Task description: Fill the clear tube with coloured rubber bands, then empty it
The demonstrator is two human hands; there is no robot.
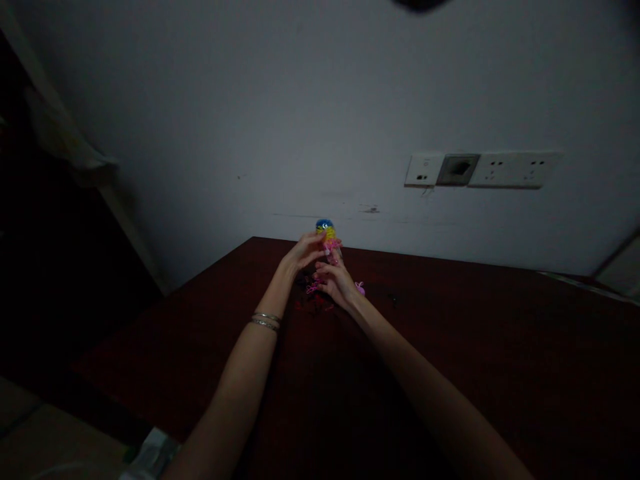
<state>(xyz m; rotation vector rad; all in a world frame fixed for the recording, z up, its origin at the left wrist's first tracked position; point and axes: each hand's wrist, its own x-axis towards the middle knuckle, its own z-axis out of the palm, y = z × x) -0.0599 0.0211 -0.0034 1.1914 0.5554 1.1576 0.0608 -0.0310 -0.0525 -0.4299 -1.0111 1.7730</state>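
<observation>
Leftmost, a pale hanging item [70, 133] can be seen against darkness, and lower down, near the bottom edge, a whitish object [154, 445] is partly cut off by the left forearm. Two silvery bracelets [266, 321] are worn on that forearm. By the left hand [306, 251] the side of a small clear container [326, 231] is held, its grip closed around it with fingers and thumb curved. The container is kept above the dark red surface [475, 333], near the wall [320, 120]; blue is seen at its far end, then a yellow band, then pink toward the near end, but what these contents are cannot be made out. Below the hands, small dark and pink pieces [313, 288] are scattered loose. The right hand [336, 281] is placed at the container's near end, fingers part-curled and one raised against it; whether its grip is fully closed on anything cannot be told. Just beside that wrist a purple piece [360, 288] is laid, and farther right a small dark item [393, 299]. Above, socket plates [515, 169] are mounted on the wall.
</observation>
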